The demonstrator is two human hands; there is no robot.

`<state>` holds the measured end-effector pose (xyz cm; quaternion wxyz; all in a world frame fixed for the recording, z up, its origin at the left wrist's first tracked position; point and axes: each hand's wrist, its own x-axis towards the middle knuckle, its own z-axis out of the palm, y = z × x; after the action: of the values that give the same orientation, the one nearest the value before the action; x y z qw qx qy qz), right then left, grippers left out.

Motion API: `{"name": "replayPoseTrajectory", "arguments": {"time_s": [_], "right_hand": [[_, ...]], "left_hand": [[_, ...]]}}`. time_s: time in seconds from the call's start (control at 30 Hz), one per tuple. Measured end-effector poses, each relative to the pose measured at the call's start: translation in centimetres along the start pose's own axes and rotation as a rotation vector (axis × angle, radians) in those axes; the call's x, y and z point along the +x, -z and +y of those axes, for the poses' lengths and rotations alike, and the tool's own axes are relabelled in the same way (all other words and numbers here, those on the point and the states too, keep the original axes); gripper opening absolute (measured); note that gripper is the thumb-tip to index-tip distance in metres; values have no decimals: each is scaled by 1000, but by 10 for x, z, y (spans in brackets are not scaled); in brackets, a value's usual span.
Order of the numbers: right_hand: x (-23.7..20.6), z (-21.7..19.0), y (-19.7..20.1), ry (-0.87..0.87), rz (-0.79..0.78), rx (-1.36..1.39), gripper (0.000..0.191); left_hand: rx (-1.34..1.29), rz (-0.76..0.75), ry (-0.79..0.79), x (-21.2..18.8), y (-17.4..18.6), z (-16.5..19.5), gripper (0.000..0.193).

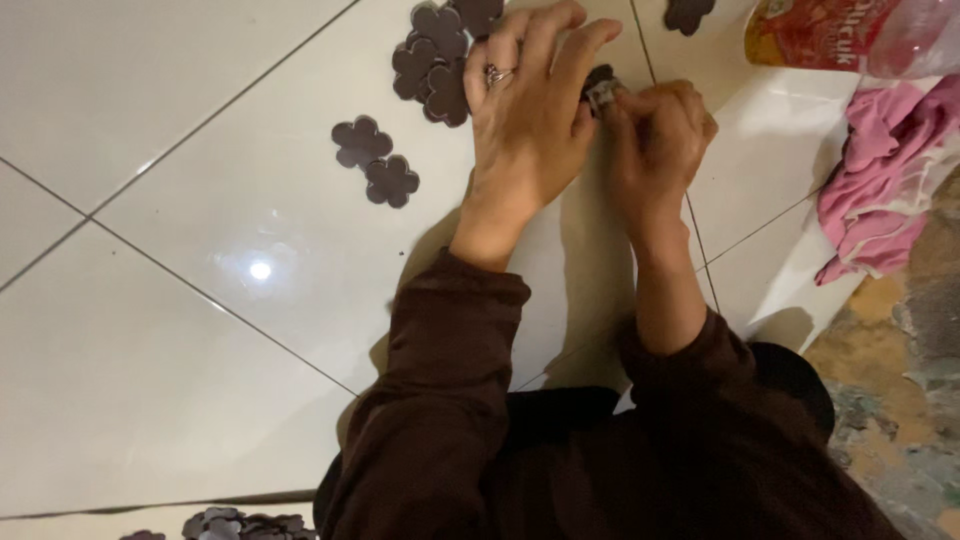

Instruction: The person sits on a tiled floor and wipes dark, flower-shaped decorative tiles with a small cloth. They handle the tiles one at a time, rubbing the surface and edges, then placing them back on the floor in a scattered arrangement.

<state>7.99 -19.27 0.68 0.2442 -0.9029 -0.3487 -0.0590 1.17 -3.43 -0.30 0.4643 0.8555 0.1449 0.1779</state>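
Note:
My left hand [530, 110], with a ring on one finger, reaches over the white tiled floor and pinches a small dark flower-shaped piece [600, 85] together with my right hand [660, 135]. Both sets of fingertips meet on that piece, and a small light bit shows on it between the fingers. Most of the piece is hidden by my fingers. Two loose dark flower cut-outs [375, 162] lie to the left of my left hand. A pile of the same cut-outs [435, 55] lies just beyond my left fingers.
A single flower cut-out [688, 12] lies at the top edge. A red and clear plastic packet [850, 35] sits at the top right, with pink cloth [885, 180] beneath it. More dark cut-outs [245, 524] are heaped at the bottom edge. Rough patterned ground [910, 400] borders the tiles on the right.

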Motion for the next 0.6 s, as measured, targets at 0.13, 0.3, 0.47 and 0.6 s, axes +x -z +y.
{"name": "replayPoseTrajectory", "arguments": {"time_s": [0.13, 0.3, 0.47, 0.6], "right_hand": [[3, 2, -5, -55, 43, 6, 13], [7, 4, -4, -84, 60, 148, 16], [-2, -3, 5, -7, 30, 73, 12], [8, 3, -1, -58, 52, 68, 14]], "left_hand": [[12, -14, 5, -1, 1, 1, 60], [3, 1, -15, 2, 3, 2, 61], [-17, -26, 12, -1, 6, 3, 61], [23, -16, -2, -2, 4, 3, 61]]}}
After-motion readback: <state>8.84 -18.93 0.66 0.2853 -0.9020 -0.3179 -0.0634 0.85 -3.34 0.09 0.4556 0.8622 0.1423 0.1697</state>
